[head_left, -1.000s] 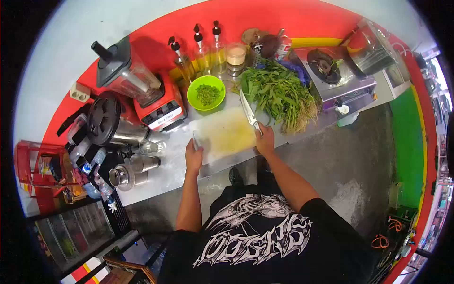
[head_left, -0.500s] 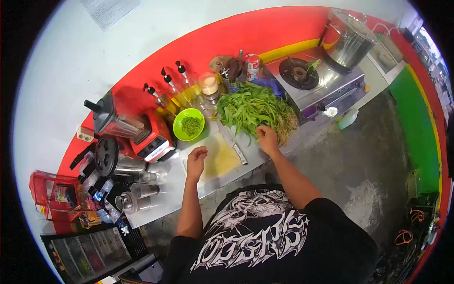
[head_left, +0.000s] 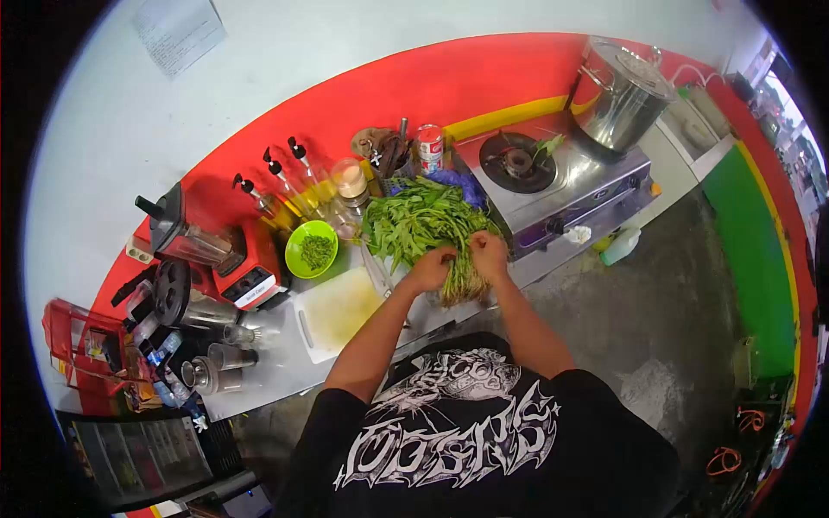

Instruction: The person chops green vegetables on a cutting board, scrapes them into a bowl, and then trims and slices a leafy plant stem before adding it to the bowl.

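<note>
Hands are both on the greens [head_left: 414, 220] now, a big leafy bunch lying on the surface [head_left: 285, 367] just in front of the stove [head_left: 553, 186]. Left hand [head_left: 432, 268] has reached across the body, and its fingers are curled tight round the stalks. Right hand [head_left: 489, 254] sits just beside it, fingers clenched on the same stalks, the two hands almost touching. Leaves fan out toward the wall, while the pale root ends [head_left: 462, 289] hang toward the person at the near edge.

Left of the bunch lies a white board [head_left: 337, 311], bare on top and stained yellowish. Behind it stands a green bowl [head_left: 311, 249] with chopped greens inside. A red blender [head_left: 242, 268] stands just beside the bowl, and a row of pour bottles [head_left: 276, 186] lines the red wall. A can [head_left: 429, 147] stands behind the bunch. On the far burner there's a big steel pot [head_left: 617, 95]. Steel shakers [head_left: 216, 358] cluster at the left end of the surface, well apart from the hands.
</note>
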The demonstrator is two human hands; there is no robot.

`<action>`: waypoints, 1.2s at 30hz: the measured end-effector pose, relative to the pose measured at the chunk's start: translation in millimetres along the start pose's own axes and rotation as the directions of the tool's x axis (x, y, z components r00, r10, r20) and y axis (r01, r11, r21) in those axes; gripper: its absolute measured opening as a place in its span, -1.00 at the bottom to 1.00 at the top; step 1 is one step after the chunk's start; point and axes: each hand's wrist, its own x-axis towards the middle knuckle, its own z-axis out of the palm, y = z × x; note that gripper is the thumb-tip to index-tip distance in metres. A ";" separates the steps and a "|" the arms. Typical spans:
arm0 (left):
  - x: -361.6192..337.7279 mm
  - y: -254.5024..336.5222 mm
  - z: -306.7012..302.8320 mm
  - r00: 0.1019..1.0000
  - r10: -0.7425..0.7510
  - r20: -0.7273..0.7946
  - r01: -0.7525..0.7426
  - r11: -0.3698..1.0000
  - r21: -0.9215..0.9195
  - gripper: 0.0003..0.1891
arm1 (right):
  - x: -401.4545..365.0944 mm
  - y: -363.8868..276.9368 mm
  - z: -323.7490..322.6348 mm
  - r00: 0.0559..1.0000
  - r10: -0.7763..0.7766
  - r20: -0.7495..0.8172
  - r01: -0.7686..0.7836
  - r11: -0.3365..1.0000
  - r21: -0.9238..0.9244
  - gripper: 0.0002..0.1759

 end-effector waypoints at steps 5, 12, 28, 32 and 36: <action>16.4 -28.5 22.6 0.995 -0.097 -0.011 0.097 0.981 0.166 -0.43 | 15.8 3.3 1.8 0.983 0.008 0.185 -0.024 0.996 0.085 -0.64; 18.2 -29.2 24.6 0.990 -0.136 0.024 0.130 0.975 0.182 -0.43 | 28.1 4.7 13.7 0.949 0.004 0.314 0.018 0.997 -0.069 -0.54; -2.4 67.0 23.9 0.848 -0.103 -0.520 -0.013 0.977 -0.215 -0.68 | 37.1 -46.9 -66.7 0.894 0.004 0.448 -0.238 0.852 0.466 -0.74; 0.7 91.9 9.4 0.824 -0.077 -0.562 -0.024 0.985 -0.171 -0.65 | 32.4 -64.3 -93.8 0.894 -0.004 0.449 -0.266 0.801 0.537 -0.74; 3.4 103.3 1.8 0.738 0.018 -0.674 -0.118 0.988 -0.102 -0.65 | 28.2 -71.6 -118.2 0.911 -0.013 0.412 -0.273 0.732 0.625 -0.78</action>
